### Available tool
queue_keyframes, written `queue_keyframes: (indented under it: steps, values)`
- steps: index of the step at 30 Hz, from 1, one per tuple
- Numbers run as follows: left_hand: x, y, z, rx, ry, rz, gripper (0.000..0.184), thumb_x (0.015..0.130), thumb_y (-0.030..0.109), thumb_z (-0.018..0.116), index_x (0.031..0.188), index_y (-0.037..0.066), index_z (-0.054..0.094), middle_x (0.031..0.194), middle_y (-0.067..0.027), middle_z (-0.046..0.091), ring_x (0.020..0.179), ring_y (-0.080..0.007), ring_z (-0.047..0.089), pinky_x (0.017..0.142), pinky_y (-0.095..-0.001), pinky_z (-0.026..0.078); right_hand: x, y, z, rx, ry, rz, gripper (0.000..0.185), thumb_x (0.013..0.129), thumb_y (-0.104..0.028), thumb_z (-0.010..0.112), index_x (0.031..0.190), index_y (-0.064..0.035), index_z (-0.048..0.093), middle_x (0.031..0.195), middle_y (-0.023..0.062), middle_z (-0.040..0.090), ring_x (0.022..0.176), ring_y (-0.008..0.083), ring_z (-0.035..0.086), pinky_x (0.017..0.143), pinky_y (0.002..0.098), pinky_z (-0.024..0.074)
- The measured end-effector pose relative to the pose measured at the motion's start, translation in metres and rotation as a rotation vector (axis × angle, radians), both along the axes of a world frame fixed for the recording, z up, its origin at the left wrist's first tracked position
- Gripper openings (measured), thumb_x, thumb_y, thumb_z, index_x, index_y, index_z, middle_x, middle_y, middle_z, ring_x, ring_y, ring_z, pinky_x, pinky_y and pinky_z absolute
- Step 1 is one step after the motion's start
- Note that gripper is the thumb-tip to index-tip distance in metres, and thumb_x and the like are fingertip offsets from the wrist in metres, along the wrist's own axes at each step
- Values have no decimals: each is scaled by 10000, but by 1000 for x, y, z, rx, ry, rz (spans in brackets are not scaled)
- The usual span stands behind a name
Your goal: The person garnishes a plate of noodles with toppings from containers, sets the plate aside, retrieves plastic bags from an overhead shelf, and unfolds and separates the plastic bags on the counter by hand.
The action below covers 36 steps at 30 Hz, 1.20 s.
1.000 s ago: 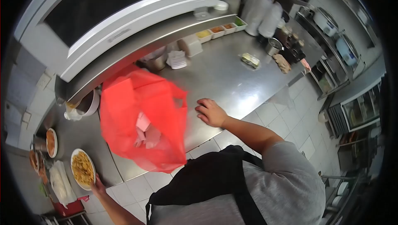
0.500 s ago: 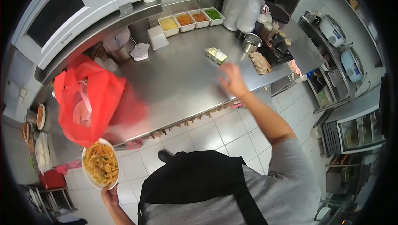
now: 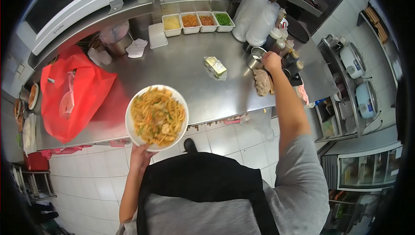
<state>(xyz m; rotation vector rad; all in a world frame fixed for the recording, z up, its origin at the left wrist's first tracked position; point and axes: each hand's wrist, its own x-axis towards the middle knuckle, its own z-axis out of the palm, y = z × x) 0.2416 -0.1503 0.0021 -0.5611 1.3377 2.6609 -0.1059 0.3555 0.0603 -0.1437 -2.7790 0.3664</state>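
My left hand (image 3: 140, 159) grips the near rim of a white bowl (image 3: 185, 124) filled with noodles (image 3: 158, 114), held over the front edge of the steel counter (image 3: 199, 96). At the counter's right side, my right hand (image 3: 272, 61) is closed at the rim of a small metal pot (image 3: 254, 59); its fingertips are too small to show what they pinch. Just below the pot lies a crumpled beige cloth (image 3: 261, 82). Left of it sits a small wrapped packet (image 3: 215, 68).
A red bag (image 3: 73, 101) stands on the left counter. White trays of toppings (image 3: 190, 22) line the back wall. Sauce bottles (image 3: 287, 46) and plastic-wrapped stacks (image 3: 261, 23) stand behind the pot. A microwave (image 3: 56, 5) sits on the upper left shelf.
My left hand has brought the noodle bowl rightward and up, away from the red bag's near side. My right hand has moved right from the open counter to the metal pot and closed.
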Motion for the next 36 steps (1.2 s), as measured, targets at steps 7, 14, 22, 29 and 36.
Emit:
queue_keyframes:
  steps: [7, 14, 22, 29, 36]
  values:
    - [-109, 50, -16, -1, -31, -133, 606, 856, -10, 414, 1372, 177, 157, 1324, -149, 394, 1099, -316, 533, 795, -419, 535, 48, 22, 68, -69, -605, 66, 384, 716, -43, 614, 1093, -9, 551, 793, 214, 626, 598, 283, 649, 532, 373, 511]
    - [-136, 74, -9, -78, -58, -217, 574, 920, 111, 475, 1391, 144, 148, 1216, -134, 501, 919, -241, 632, 721, -339, 553, 78, 30, 24, 183, -130, 21, 337, 846, -170, 497, 1148, -22, 525, 896, 277, 615, 882, 443, 582, 753, 476, 458]
    - [-132, 37, -33, -945, 249, 485, 288, 879, 135, 565, 1132, 23, 484, 947, -87, 571, 736, -151, 563, 668, -257, 460, 46, -171, 78, -243, -453, 652, 343, 841, -314, 587, 1041, -37, 615, 829, 180, 649, 765, 308, 622, 687, 382, 467]
    - [-137, 42, -39, -1113, 145, 698, 375, 846, 96, 583, 1187, 28, 443, 1057, -113, 524, 855, -155, 541, 713, -285, 464, 6, -304, 83, 288, -494, 815, 315, 810, -365, 577, 894, -80, 684, 851, 157, 660, 828, 321, 628, 717, 418, 492]
    - [-137, 44, -37, -1141, 112, 729, 412, 833, 78, 597, 1205, 23, 428, 1066, -125, 513, 850, -151, 520, 723, -276, 459, 14, -297, 90, 351, -439, 1039, 256, 785, -333, 610, 858, -100, 685, 786, 118, 663, 785, 294, 635, 675, 421, 502]
